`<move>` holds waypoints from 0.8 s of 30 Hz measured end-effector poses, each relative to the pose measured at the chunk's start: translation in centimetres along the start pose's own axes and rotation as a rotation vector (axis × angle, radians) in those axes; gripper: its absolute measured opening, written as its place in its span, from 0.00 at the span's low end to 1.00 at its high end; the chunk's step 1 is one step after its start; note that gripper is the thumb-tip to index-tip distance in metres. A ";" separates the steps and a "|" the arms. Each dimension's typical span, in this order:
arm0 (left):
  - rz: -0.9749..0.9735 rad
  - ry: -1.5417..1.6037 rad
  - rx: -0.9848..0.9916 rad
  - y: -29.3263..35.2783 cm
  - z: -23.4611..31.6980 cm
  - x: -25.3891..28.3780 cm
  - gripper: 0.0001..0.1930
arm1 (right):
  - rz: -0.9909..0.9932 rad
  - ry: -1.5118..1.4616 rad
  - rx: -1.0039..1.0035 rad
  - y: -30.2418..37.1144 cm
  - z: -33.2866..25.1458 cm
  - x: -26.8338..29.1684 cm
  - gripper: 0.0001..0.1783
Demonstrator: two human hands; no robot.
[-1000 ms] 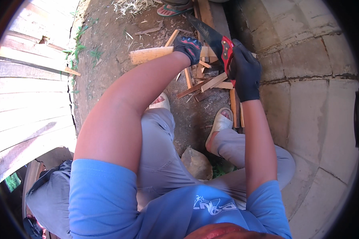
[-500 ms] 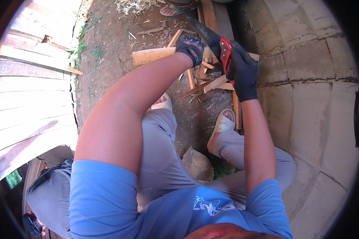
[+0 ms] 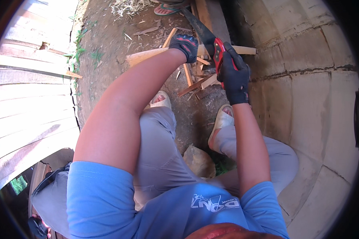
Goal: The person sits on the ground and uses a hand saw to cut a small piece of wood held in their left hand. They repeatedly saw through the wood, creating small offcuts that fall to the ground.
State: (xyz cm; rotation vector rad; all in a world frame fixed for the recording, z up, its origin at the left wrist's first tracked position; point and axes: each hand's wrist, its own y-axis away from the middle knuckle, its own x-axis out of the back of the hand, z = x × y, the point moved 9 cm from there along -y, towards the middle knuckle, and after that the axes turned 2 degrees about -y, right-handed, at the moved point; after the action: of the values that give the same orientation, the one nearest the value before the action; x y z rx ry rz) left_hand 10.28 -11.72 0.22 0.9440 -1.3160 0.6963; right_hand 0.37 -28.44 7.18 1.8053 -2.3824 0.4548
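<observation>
My right hand (image 3: 236, 75), in a black glove, is wrapped around the red handle of a hand saw (image 3: 218, 53). Its dark blade points away from me and lies across a light wooden board (image 3: 141, 57). Closed over that board, left of the blade, is my left hand (image 3: 185, 47), gloved in black with red trim. Its fingertips are mostly hidden. The board runs crosswise, with its right end (image 3: 245, 50) showing beyond the saw. Whether the blade has cut into the wood is hidden from this angle.
Below the board lie several loose wood offcuts (image 3: 191, 87). A long timber (image 3: 209, 18) and another person's sandalled foot (image 3: 163, 10) are at the far side. A block wall (image 3: 307, 95) rises on the right, planks (image 3: 28, 103) on the left. A stone (image 3: 199, 161) sits between my legs.
The saw and my right hand have shifted slightly toward me relative to the board. My left hand keeps its place on the board. The whole view has moved a little.
</observation>
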 end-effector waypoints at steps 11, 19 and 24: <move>-0.063 0.005 -0.001 -0.5 0.1 0.1 0.18 | -0.036 0.025 0.000 1.3 -0.5 0.2 0.21; -0.243 0.013 0.018 -1.7 -1.6 -1.8 0.25 | -0.042 0.140 -0.172 9.8 -0.5 8.2 0.23; -0.254 0.001 0.042 -2.1 -2.4 -2.0 0.26 | -0.160 0.294 -0.223 14.2 -8.3 10.5 0.22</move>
State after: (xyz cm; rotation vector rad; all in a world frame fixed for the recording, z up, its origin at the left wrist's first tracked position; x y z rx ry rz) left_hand 12.91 -10.41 -2.05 1.1223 -1.1585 0.5291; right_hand -16.88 -32.03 15.56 1.6815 -1.9909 0.3875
